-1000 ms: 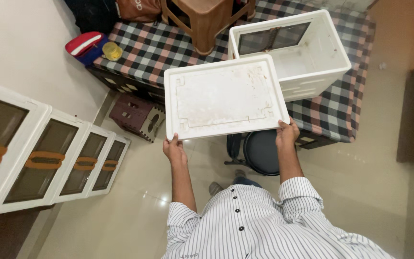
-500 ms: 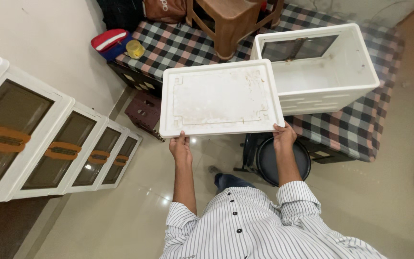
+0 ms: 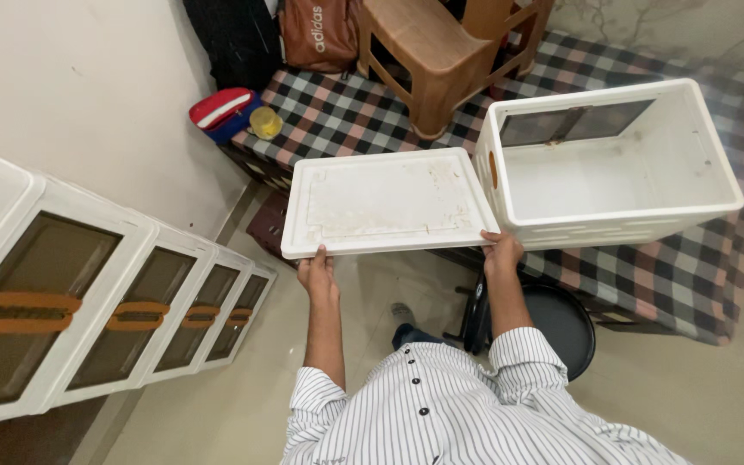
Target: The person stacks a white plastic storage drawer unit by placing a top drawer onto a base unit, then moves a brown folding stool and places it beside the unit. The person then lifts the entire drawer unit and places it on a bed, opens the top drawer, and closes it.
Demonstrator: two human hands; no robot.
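Both hands, left hand [image 3: 315,269] and right hand [image 3: 501,252], are clamping the near edge of the white panel [image 3: 387,201]. It is looking stiff, light and smooth, so a wide two-corner grip is suiting it best.

Soft, even indoor light, faint floor [image 3: 320,344] glare, sharp centre, wide-angle bending at edges.

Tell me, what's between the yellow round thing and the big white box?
In the head view, a brown plastic stool stands on the checked cloth between the yellow round thing and white box.
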